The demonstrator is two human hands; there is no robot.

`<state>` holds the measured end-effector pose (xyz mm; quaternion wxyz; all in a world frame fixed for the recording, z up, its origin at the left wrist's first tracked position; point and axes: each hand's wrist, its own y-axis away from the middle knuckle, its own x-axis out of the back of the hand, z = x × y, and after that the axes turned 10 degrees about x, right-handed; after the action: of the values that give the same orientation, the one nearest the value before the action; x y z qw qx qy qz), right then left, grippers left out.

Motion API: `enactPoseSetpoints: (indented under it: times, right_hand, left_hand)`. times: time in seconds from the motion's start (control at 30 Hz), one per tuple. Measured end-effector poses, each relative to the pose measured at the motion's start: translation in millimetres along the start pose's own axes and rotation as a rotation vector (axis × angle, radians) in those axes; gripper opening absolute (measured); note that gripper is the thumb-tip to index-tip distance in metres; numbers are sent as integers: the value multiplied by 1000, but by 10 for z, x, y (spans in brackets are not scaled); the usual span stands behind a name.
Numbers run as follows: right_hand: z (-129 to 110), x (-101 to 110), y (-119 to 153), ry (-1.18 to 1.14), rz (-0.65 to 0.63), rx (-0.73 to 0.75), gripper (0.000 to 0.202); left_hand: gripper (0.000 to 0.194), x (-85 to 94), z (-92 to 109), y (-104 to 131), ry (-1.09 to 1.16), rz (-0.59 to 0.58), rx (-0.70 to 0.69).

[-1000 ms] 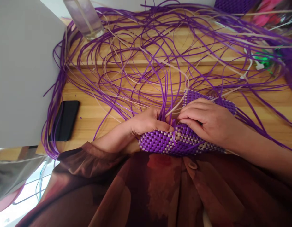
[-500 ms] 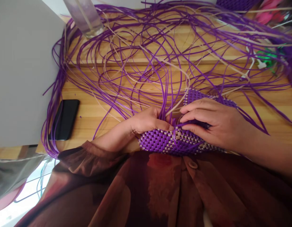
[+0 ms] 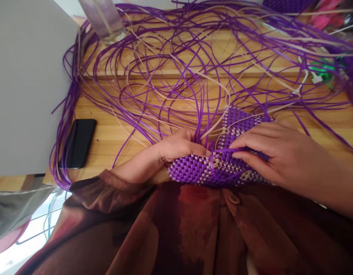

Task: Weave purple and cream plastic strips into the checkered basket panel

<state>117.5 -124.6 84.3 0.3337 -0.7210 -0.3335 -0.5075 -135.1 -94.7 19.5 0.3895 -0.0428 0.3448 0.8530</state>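
A purple and beige woven piece (image 3: pixel 190 171), made of narrow plastic strips, lies against my body at the table's front edge. My left hand (image 3: pixel 183 147) grips its upper edge, the thumb pressed on the weave and a bundle of loose strips rising behind it. Between thumb and fingers my right hand (image 3: pixel 268 152) pinches a purple strip (image 3: pixel 223 150), stretched sideways from beside my left thumb. Behind the right fingers another face of the weave (image 3: pixel 237 118) stands up. The left fingertips are hidden behind the work.
Long loose purple and beige strips (image 3: pixel 170 76) tangle across the wooden table (image 3: pixel 107 114). A black phone (image 3: pixel 79 143) lies at left, partly under strips. A clear bottle (image 3: pixel 106 23) stands at the back left. Green ties (image 3: pixel 321 68) and a white cable (image 3: pixel 303 82) lie at right.
My right hand has moved to the right, drawing the purple strip out straight and uncovering more of the weave behind. My left hand keeps its place.
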Motion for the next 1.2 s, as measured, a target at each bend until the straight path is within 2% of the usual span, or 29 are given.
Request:
enactPoseSetpoints:
  times: [0.13, 0.2, 0.33, 0.43, 0.5, 0.57, 0.67, 0.77, 0.87, 0.97, 1.07, 1.13, 1.2]
  right_hand:
    - [-51, -119, -14, 103, 97, 3, 16]
    - [-100, -163, -14, 56, 121, 42, 15]
    - [-217, -246, -9, -146, -38, 130, 12]
    - [-310, -259, 35, -148, -60, 44, 13]
    - [-355, -208, 88, -121, -23, -51, 9]
    - [-362, -109, 135, -15, 30, -71, 14]
    - [-293, 75, 152, 215, 35, 137, 33]
    - [-207, 195, 106, 304, -11, 299, 39]
    - [-188, 210, 23, 287, -97, 351, 35]
    - [-180, 191, -134, 88, -219, 416, 32]
    - [-61, 173, -364, -169, -273, 277, 26]
    - [69, 134, -497, -199, -206, 168, 22]
    - [184, 67, -568, -196, -160, 118, 20]
  left_hand:
    - [25, -16, 17, -14, -113, 89, -34]
    - [26, -24, 27, -21, -176, 146, -56]
    - [26, -36, 42, -33, -234, 223, -70]
    - [24, -37, 42, -40, -245, 238, -88]
    - [23, -34, 36, -42, -265, 256, -91]
    - [23, -30, 29, -45, -293, 276, -82]
    - [25, -23, 22, -52, -315, 280, -75]
    - [26, -15, 20, -60, -324, 285, -75]
    - [24, -11, 23, -58, -314, 271, -82]
    - [26, -7, 22, -53, -315, 247, -91]
    - [27, 9, 9, -57, -309, 198, -116]
    - [26, 20, -1, -59, -278, 160, -130]
    - [25, 23, -4, -53, -242, 127, -129]
